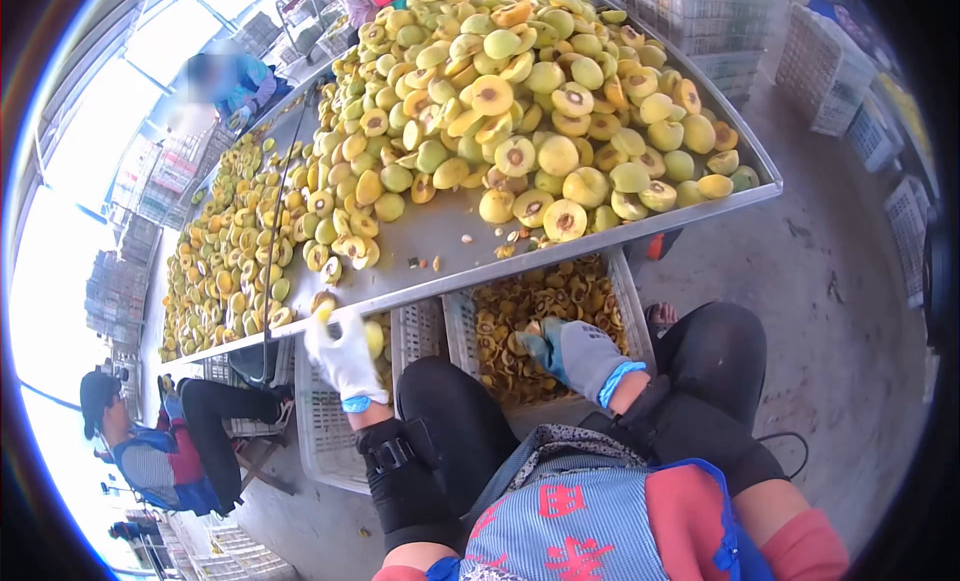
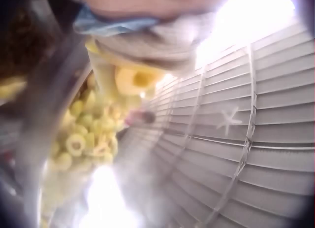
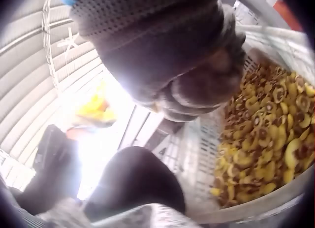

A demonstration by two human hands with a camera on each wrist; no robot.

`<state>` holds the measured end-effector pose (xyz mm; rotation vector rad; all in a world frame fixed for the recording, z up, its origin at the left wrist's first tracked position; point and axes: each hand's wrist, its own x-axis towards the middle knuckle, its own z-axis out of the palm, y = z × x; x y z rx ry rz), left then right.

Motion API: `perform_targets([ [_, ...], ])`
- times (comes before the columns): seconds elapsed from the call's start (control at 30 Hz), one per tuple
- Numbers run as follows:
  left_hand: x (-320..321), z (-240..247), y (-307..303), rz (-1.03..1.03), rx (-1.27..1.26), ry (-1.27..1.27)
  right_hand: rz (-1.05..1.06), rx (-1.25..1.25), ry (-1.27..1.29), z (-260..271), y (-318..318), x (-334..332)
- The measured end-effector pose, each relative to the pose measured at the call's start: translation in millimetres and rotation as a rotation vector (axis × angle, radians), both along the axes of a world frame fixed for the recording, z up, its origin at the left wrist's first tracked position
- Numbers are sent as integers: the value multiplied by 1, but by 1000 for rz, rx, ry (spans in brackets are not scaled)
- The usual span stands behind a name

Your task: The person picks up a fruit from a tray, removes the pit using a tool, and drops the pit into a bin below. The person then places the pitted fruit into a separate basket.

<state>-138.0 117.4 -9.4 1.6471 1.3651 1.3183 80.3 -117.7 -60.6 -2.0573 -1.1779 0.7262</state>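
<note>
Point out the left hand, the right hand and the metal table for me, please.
Left hand [image 1: 343,359], head view: middle of the glove.
Right hand [image 1: 588,357], head view: back of the glove.
Metal table [image 1: 432,229], head view: bare tabletop.

Head view: worker [image 1: 256,87] at ten o'clock, head blurred; pile [image 1: 520,91] cut off at twelve. Left wrist view: left hand [image 2: 150,48] and its fruit [image 2: 130,79] blurred. Right wrist view: right hand [image 3: 165,55] cut off at twelve, any contents hidden; crate [image 3: 261,207] cropped at three.

Grey metal table [image 1: 450,226] with heaped yellow-green fruit [image 1: 492,95], many halved, and small scraps [image 1: 436,264]
</note>
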Motion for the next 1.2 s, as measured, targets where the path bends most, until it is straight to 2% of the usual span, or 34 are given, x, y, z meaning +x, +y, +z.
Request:
perform_targets([
  [0.03, 2, 9, 3, 137, 232, 334, -28, 20, 1, 3, 3, 2],
  [0.07, 12, 14, 6, 67, 162, 321, -56, 39, 3, 6, 6, 5],
  [0.1, 39, 21, 0, -74, 422, 338, -78, 52, 7, 8, 6, 6],
  [0.13, 67, 31, -9, -251, 181, 246, -92, 24, -4, 8, 7, 7],
  [0.17, 96, 32, -8, -429, 312, 355, -102, 35, 1, 9, 8, 10],
  [0.2, 127, 29, -8, -566, 217, 378, -111, 46, 3, 10, 8, 13],
  [0.27, 183, 8, 0, -655, 337, 580, -141, 41, -18, 8, 6, 16],
  [0.3, 206, -3, 3, -682, 234, 626, -165, 29, -43, 5, 6, 18],
  [0.37, 227, -19, 6, -669, -7, 556, -199, 46, -65, 6, 5, 22],
  [0.57, 210, -6, 12, -697, 87, 704, -156, 205, 17, 12, 6, 17],
  [0.6, 201, -13, 17, -738, 21, 569, -164, 233, 36, 16, 5, 16],
  [0.7, 177, 11, -3, -823, -440, -122, -154, 312, 134, 20, 5, 15],
  [0.73, 169, 15, -9, -886, -492, -348, -143, 340, 168, 22, 7, 15],
  [0.83, 150, 30, -41, -1001, -528, -593, -113, 598, 512, 7, 21, 8],
  [0.93, 143, 18, -63, -1134, -589, -719, -58, 648, 676, 28, 22, 5],
  [1.0, 141, 18, -78, -1222, -645, -780, -53, 662, 645, 29, 25, 2],
  [1.1, 145, 22, -107, -949, -259, -313, -64, 638, 689, 25, 24, -1],
  [1.17, 148, 23, -113, -871, -524, -646, -80, 661, 750, 17, 26, -3],
  [1.2, 149, 22, -114, -835, -588, -703, -91, 698, 783, 12, 29, -4],
])
